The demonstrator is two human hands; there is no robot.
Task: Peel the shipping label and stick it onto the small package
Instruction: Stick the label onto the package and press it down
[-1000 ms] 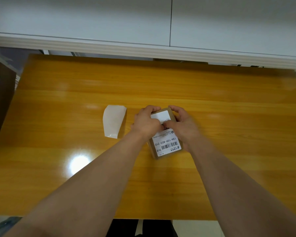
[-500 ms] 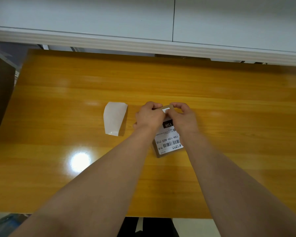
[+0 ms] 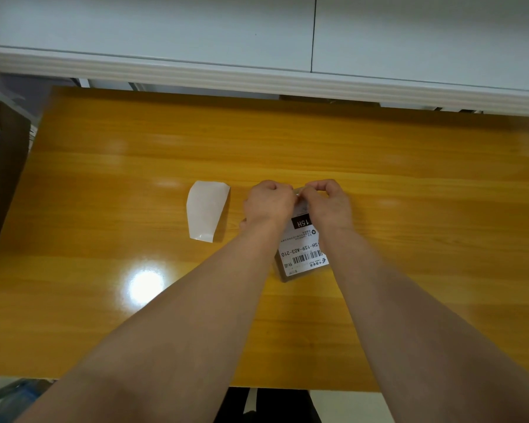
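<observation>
Label (image 3: 303, 251) is down on the package (image 3: 284, 275), mid-desk (image 3: 409, 178). Left hand (image 3: 268, 203) and right hand (image 3: 330, 206) both curl over the package's far end, pinching it there. Backing paper (image 3: 206, 213) lies just left. Sticking step, nearly done, I'd say; next calls for a firm smoothing press.

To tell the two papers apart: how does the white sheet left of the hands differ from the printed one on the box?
The backing sheet is blank; the shipping label carries a barcode, codes and a black 15H block. The backing sheet lies loose on the table, untouched, its near end curling; the shipping label lies flat on the package, left hand and right hand gripping the far end. Both are white paper.
</observation>
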